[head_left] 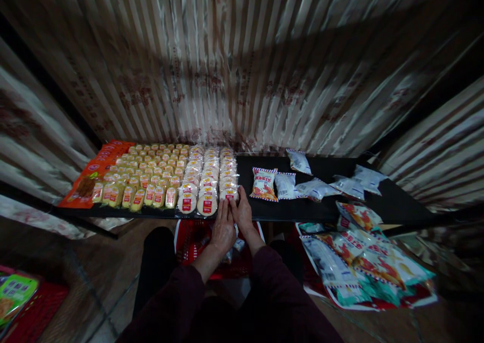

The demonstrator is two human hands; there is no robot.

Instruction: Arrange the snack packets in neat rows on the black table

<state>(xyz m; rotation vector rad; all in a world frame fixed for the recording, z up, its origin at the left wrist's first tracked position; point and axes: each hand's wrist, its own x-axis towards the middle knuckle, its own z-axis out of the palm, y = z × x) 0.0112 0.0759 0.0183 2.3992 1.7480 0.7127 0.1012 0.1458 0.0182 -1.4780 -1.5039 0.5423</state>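
Note:
Both my hands meet at the front edge of a low black shelf (325,209). My left hand (223,229) and my right hand (242,213) press together around the front packet of round cakes (229,193), the last in a row running back along the shelf. More rows of round cake packets (207,174) and small yellow snack packets (151,174) fill the shelf's left half. Fingers of both hands are closed against that front packet.
Loose white and red snack bags (264,184) lie on the shelf's right half. A pile of bigger snack bags (363,262) sits on the floor at right. A red basket (196,242) stands under my hands. Striped curtain behind. Another red basket (30,307) at bottom left.

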